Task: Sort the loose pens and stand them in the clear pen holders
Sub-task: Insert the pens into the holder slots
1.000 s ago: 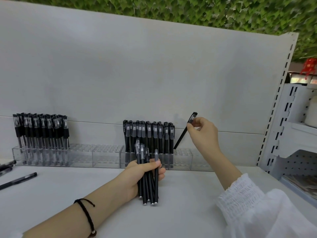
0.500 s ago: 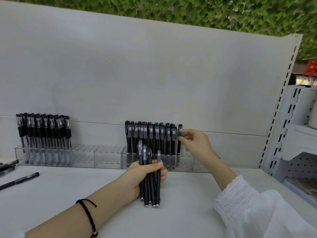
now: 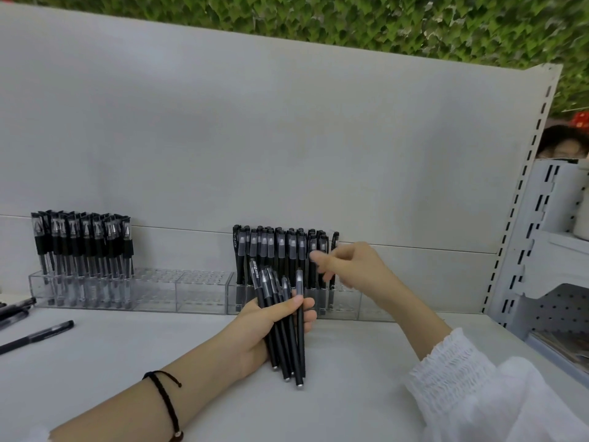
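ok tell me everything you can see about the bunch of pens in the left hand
The bunch of pens is about half a dozen slim black pens that look plastic, with translucent caps pointing up and small silvery ends down. One barrel carries white lettering. The left hand grips them mid-length, thumb across the front, so they stand nearly upright and slightly fanned in front of the clear holder, lower ends at the white table, seemingly resting on it.

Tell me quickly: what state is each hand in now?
Left hand: closed around a bundle of pens.
Right hand: open, holding nothing, somewhat blurred.
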The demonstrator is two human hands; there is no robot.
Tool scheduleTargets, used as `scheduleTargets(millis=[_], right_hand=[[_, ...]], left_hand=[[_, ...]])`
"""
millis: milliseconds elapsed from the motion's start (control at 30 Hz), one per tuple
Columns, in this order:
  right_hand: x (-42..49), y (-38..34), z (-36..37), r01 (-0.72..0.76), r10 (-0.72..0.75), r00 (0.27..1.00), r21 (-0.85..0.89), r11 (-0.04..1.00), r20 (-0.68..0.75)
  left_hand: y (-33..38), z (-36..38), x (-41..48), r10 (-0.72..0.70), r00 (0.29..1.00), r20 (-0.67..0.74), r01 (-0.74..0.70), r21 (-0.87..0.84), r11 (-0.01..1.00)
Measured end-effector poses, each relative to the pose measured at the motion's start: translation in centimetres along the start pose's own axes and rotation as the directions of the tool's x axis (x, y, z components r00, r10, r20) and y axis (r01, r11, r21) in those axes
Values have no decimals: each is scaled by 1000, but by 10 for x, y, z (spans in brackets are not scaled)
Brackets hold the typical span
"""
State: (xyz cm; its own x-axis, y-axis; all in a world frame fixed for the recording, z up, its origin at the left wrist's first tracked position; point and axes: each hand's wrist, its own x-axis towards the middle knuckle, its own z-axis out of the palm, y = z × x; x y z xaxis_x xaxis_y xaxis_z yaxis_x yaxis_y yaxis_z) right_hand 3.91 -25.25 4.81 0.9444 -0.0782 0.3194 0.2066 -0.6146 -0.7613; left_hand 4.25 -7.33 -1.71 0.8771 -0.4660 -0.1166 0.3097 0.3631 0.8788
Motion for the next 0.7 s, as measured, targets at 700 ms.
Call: scheduleTargets(millis=[700], right_hand=[[12, 10, -53, 144, 185, 866, 584, 799, -465]], left_hand=[[0, 5, -1, 44, 997, -57, -51, -119, 992]])
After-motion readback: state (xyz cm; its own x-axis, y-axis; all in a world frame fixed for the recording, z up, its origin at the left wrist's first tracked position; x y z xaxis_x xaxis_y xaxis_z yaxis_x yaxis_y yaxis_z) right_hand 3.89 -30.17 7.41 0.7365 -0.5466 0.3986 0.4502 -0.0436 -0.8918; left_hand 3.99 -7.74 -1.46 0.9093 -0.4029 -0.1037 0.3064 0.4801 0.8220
